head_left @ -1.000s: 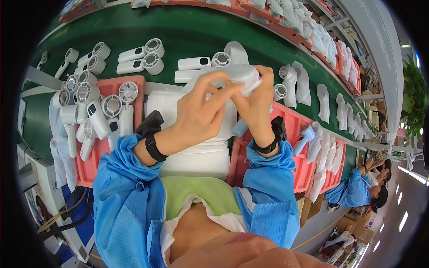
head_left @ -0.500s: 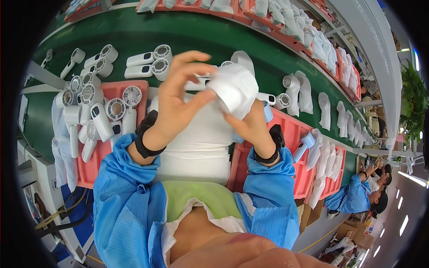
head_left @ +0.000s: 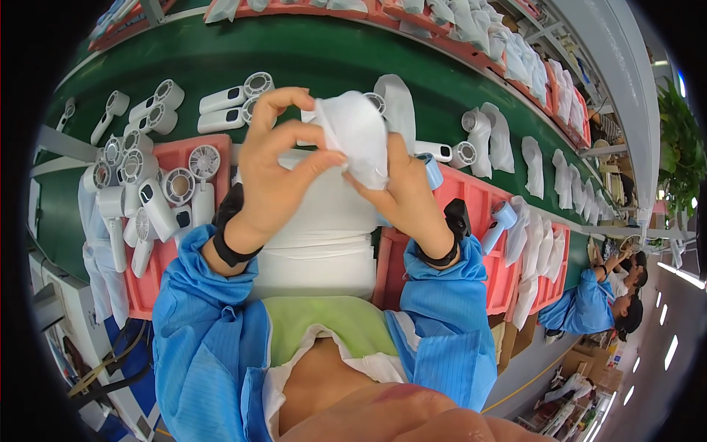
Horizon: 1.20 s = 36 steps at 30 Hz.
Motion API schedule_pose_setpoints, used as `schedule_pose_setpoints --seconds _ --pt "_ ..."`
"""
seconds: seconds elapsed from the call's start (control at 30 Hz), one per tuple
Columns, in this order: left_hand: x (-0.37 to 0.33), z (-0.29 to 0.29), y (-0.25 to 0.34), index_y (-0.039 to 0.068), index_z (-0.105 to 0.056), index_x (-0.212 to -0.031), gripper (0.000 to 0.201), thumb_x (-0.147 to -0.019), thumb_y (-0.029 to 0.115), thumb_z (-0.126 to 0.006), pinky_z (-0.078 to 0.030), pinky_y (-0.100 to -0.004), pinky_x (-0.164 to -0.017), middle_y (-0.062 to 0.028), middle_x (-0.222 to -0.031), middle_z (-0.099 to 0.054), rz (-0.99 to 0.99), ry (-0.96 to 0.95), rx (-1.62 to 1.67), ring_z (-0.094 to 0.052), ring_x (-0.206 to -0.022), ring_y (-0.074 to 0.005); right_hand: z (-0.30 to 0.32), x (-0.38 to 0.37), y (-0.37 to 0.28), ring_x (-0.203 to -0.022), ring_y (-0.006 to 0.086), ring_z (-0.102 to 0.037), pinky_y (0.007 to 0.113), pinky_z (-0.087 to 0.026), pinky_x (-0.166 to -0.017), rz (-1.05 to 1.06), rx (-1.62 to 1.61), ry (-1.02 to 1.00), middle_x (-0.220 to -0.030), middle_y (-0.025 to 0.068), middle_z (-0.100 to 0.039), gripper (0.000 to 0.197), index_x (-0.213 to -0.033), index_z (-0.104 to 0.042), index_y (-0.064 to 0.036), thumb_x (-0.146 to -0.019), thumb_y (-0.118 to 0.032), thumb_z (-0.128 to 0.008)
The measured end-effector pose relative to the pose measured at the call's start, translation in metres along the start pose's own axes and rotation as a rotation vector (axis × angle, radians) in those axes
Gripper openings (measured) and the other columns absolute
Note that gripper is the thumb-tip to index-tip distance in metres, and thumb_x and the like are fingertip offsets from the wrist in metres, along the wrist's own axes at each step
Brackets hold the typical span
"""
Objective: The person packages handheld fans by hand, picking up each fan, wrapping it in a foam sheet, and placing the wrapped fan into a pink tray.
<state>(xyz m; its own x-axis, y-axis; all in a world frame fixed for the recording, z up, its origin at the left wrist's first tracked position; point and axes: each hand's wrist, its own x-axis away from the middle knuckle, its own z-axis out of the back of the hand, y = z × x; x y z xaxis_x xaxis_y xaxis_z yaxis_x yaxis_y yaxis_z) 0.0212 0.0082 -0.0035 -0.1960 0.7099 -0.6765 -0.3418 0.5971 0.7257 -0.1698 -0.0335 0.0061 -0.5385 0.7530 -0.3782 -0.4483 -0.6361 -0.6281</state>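
Note:
A white, thin soft bag [head_left: 355, 136] is held up between my hands in front of my chest. My left hand [head_left: 271, 173] pinches its left edge between thumb and fingers. On its other side, my right hand [head_left: 412, 188] grips the bag with thumb and fingers. Whether anything is inside is hidden. Below my hands lies a thick stack of flat white bags [head_left: 317, 265]. Just behind my right hand, part of a light blue handheld fan [head_left: 430, 171] shows.
Bare white handheld fans [head_left: 156, 202] pile over a pink tray [head_left: 221, 147] at left. At right, another pink tray [head_left: 471, 193] holds bagged fans [head_left: 518, 239]. A green conveyor belt [head_left: 309, 51] crosses behind, carrying fans and bagged fans. Co-workers [head_left: 589, 298] sit far right.
The bag has moved slightly left and changed from a rounded shape to a flatter, upright one. My left hand has shifted left, its thumb and fingers now at the bag's edge.

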Motion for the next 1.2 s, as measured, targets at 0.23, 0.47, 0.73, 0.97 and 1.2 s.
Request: schedule_pose_setpoints --seconds 0.23,0.47,0.73,0.97,1.2 --pt "0.004 -0.005 0.008 0.004 -0.063 -0.083 0.021 -0.07 0.005 -0.079 -0.042 -0.0261 -0.079 -0.0052 -0.099 -0.051 0.118 -0.01 -0.018 -0.051 -0.087 -0.0169 0.005 0.004 -0.009 -0.078 0.0327 -0.068 0.037 -0.05 -0.062 -0.144 0.006 -0.025 -0.09 0.02 -0.064 0.045 -0.11 -0.046 0.0023 -0.078 -0.013 -0.074" --pt "-0.005 -0.006 -0.02 0.004 -0.062 -0.089 0.016 -0.077 0.007 -0.073 -0.044 -0.0266 -0.068 -0.0047 -0.097 -0.052 0.404 0.038 0.358 -0.053 -0.078 -0.0143 0.026 0.001 0.066 -0.072 0.0194 -0.061 0.036 -0.049 -0.062 -0.018 0.023 -0.189 -0.086 0.0149 -0.061 0.036 -0.102 -0.051 0.0041 -0.081 -0.016 -0.072" --pt "0.065 -0.074 -0.042 0.008 -0.06 -0.083 0.016 -0.077 0.016 -0.073 -0.048 -0.0341 -0.062 -0.009 -0.092 -0.059 0.219 -0.596 -0.281 -0.061 -0.073 -0.0249 0.051 -0.058 0.256 -0.093 0.0364 -0.065 0.04 -0.051 -0.082 -0.588 0.631 -0.044 -0.098 0.0276 -0.065 0.056 -0.108 -0.055 0.0106 -0.081 -0.036 -0.068" --pt "0.086 -0.085 -0.065 0.009 -0.06 -0.079 0.018 -0.072 0.017 -0.075 -0.048 -0.0387 -0.062 -0.0072 -0.083 -0.056 0.031 -0.537 -0.475 -0.061 -0.074 -0.028 0.141 -0.002 0.255 -0.102 0.0287 -0.063 0.034 -0.049 -0.088 -0.48 0.391 -0.351 -0.105 0.0189 -0.066 0.06 -0.117 -0.06 0.0029 -0.069 -0.029 -0.075" --pt "0.063 -0.065 -0.067 0.006 -0.063 -0.078 0.014 -0.076 0.015 -0.074 -0.047 -0.0313 -0.06 -0.0062 -0.081 -0.06 0.397 -0.644 -0.174 -0.059 -0.068 -0.0199 0.143 0.016 0.217 -0.087 0.0195 -0.061 0.03 -0.048 -0.078 -0.651 0.256 -0.338 -0.097 0.0096 -0.066 0.059 -0.111 -0.062 0.0012 -0.059 -0.022 -0.078"
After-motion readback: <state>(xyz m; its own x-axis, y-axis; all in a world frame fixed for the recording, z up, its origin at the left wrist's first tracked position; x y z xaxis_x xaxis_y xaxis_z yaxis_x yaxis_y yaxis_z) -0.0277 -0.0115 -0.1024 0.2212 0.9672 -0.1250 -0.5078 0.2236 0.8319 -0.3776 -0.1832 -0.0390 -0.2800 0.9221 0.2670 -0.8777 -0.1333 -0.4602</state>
